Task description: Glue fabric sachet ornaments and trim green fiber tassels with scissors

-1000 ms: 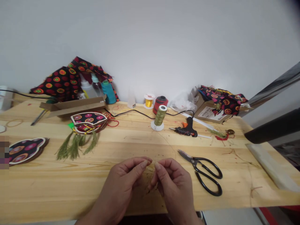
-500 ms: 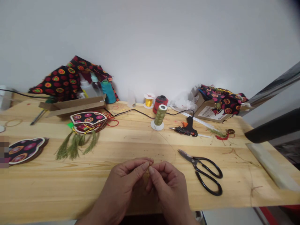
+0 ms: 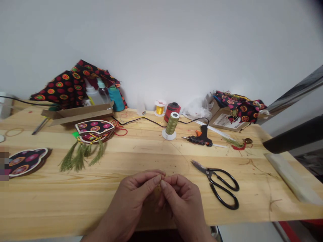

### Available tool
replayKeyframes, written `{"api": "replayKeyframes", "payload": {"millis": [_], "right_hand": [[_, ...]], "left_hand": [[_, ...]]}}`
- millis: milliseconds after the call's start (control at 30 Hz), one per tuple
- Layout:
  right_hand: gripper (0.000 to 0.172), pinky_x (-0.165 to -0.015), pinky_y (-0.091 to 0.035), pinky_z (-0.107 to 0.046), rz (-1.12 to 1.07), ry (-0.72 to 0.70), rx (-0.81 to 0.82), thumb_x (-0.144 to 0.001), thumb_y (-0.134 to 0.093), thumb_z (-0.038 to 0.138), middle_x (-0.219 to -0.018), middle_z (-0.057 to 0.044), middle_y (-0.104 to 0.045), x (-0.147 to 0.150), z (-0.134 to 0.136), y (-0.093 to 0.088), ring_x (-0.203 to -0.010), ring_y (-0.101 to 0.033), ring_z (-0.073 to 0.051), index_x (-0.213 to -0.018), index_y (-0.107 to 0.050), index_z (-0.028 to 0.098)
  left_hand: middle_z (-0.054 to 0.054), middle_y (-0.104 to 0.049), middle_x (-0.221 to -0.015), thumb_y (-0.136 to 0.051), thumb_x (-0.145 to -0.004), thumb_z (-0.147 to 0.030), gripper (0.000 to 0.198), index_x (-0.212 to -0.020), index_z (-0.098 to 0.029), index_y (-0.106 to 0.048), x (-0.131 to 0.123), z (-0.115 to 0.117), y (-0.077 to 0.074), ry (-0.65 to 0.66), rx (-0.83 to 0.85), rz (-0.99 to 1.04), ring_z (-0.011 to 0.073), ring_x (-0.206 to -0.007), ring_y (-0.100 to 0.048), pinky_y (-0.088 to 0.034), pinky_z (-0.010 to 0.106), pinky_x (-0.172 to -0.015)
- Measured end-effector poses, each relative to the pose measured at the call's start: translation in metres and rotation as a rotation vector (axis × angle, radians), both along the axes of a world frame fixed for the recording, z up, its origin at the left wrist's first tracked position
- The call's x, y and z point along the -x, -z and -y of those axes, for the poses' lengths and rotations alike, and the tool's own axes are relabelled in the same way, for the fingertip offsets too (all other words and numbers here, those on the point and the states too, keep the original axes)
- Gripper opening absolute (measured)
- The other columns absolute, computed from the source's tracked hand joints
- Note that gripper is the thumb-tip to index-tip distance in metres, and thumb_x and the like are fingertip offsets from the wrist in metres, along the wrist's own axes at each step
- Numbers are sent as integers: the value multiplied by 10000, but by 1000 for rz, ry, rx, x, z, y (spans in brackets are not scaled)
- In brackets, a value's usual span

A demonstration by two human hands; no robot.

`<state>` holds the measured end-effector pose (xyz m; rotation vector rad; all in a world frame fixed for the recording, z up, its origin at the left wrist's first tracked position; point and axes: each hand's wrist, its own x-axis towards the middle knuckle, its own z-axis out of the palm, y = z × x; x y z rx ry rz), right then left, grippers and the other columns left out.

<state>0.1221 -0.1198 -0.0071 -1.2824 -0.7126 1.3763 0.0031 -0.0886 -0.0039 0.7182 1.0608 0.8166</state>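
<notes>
My left hand (image 3: 137,193) and my right hand (image 3: 183,198) meet over the front edge of the wooden table (image 3: 63,205). Thumb and forefinger are pinched together on each, with the tips almost touching. Whatever lies between them is too small or too hidden to name. Black-handled scissors (image 3: 210,178) lie just right of my right hand, blades pointing up and left. Beyond my hands stands a cone of olive-green thread (image 3: 172,124), a loose strand trailing from it toward me.
Fan-shaped patterned pieces with green tassels (image 3: 94,127) lie at the left, near a cloud-shaped patterned piece (image 3: 27,161). Behind are a cardboard box lid (image 3: 80,116), a gold thread spool (image 3: 159,109), a red spool (image 3: 172,111) and a corded glue gun (image 3: 202,137). A pale bar (image 3: 292,178) lies right.
Both hands stay pinched together in nearly the same place. The whole view has shifted very slightly; nothing on the table has moved.
</notes>
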Motion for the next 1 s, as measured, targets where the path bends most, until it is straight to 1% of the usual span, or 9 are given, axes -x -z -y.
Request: {"api": "replayKeyframes", "payload": {"millis": [167,300,400,533,600,700,767,867,1000], "right_hand": [[277,-332,-312,-141,-22,19,-22,-717,-706,392,-411,33,-564,0,2,8,-351,-498,-68,-683,-608,136],[333,-313,-294,-133,-77,-11,66,-670,-741,432,-394,30,-563,-1,1,4,-321,-498,-71,-681,-599,130],[347,-306,-276,-118,-141,-39,126,-656,-751,432,-394,31,-558,-3,1,-1,-317,-515,-72,-665,-592,124],[329,-293,-229,-110,-262,-98,125,-687,-734,404,-412,34,-547,-5,2,-1,-314,-514,-61,-625,-582,119],[325,-295,-220,-108,-301,-119,122,-703,-727,386,-418,35,-540,-6,2,0,-317,-511,-54,-603,-579,115],[331,-291,-213,-105,-332,-144,130,-710,-722,382,-409,37,-530,-7,2,1,-307,-488,-43,-583,-575,114],[337,-284,-222,-102,-331,-143,133,-704,-724,390,-404,35,-534,-7,2,1,-302,-482,-43,-582,-568,117],[332,-275,-252,-96,-318,-107,134,-678,-744,390,-418,26,-563,-5,3,1,-316,-517,-62,-614,-551,129],[378,-263,-289,-94,-304,-62,141,-614,-789,410,-424,23,-590,-3,3,2,-325,-546,-86,-666,-523,146]], "left_hand": [[31,-720,-773,-748,-692,-318,133,-752,-203,-775,0,2,-2,1,-6,-19,184,-737,-595,-445,265,-649],[24,-728,-772,-753,-686,-313,113,-733,-213,-779,-1,1,-2,2,-30,-36,188,-774,-601,-453,260,-693],[18,-727,-754,-744,-700,-300,96,-734,-217,-778,-2,0,-4,28,-18,20,181,-763,-607,-459,251,-684],[-3,-657,-545,-706,-743,-295,108,-725,-209,-769,-4,0,-8,110,11,129,159,-617,-600,-462,248,-611],[-10,-626,-483,-691,-756,-297,122,-746,-201,-767,-4,1,-8,141,28,160,148,-542,-582,-458,254,-582],[12,-668,-543,-704,-746,-286,124,-763,-176,-760,-3,1,-8,137,51,162,143,-530,-589,-455,263,-583],[16,-664,-542,-700,-751,-288,138,-762,-161,-752,-2,1,-7,144,60,169,138,-506,-580,-445,264,-563],[13,-651,-547,-700,-749,-288,142,-752,-153,-744,-2,1,-5,147,77,190,124,-475,-552,-419,248,-510],[26,-665,-632,-720,-730,-269,130,-761,-146,-748,-2,1,-3,128,102,206,115,-522,-547,-404,225,-498]]}}
